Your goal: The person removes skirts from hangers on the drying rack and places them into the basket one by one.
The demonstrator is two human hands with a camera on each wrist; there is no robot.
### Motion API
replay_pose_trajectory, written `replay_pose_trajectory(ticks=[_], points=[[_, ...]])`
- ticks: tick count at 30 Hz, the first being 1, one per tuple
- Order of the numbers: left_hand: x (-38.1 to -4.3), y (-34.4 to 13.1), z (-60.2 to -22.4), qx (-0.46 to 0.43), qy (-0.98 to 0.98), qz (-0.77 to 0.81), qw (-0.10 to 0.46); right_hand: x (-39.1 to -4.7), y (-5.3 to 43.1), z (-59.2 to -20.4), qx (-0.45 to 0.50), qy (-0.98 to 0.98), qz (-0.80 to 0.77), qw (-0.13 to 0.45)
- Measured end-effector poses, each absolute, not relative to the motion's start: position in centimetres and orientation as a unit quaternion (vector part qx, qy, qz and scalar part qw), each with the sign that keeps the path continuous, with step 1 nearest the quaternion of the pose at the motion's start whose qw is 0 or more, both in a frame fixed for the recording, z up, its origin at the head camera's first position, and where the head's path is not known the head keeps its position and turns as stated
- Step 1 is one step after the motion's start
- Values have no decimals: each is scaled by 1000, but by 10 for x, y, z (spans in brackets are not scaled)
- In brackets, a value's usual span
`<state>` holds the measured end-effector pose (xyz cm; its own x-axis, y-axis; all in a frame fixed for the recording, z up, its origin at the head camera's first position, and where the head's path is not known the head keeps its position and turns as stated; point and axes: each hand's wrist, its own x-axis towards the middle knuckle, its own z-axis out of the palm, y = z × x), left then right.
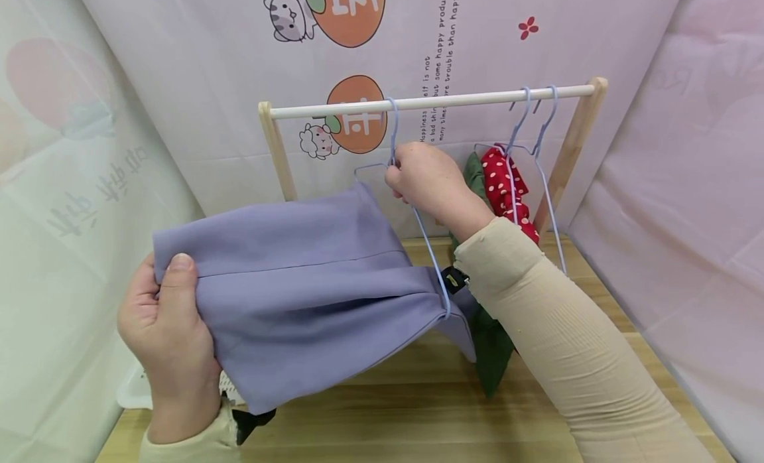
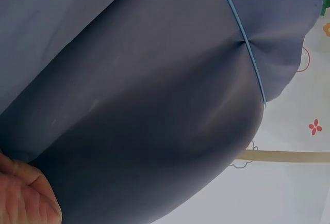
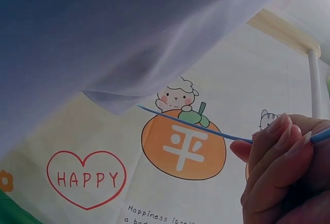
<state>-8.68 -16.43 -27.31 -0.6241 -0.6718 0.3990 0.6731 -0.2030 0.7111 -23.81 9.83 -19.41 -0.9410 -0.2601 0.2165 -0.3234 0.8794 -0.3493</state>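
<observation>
A lavender-blue garment (image 1: 298, 270) with a seam and a fold hangs across a thin blue hanger (image 1: 431, 251). Its exact kind is hard to tell. At its left edge my left hand (image 1: 170, 330) grips the cloth, thumb on top and fingers behind. My right hand (image 1: 432, 184) holds the hanger just under its hook, and in the right wrist view its fingers curl round the blue wire (image 3: 206, 129). The hook loops at the white rail (image 1: 334, 110). In the left wrist view the lower bar (image 2: 252, 61) crosses the bunched cloth (image 2: 154, 105).
The rail sits on wooden posts (image 1: 570, 151). Two more blue hangers (image 1: 544, 141) hang at its right, near red polka-dot cloth (image 1: 504, 178) and green cloth (image 1: 494, 357). A white object (image 1: 136, 390) lies partly hidden behind my left hand on the wooden tabletop (image 1: 382, 410). Printed curtains surround it.
</observation>
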Motion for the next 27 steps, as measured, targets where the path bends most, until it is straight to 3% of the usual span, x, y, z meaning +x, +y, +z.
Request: replay_pose_trajectory(ticks=[27], points=[[-85, -180, -270, -4, -429, -764, 482, -237, 98, -194, 153, -965, 193, 93]])
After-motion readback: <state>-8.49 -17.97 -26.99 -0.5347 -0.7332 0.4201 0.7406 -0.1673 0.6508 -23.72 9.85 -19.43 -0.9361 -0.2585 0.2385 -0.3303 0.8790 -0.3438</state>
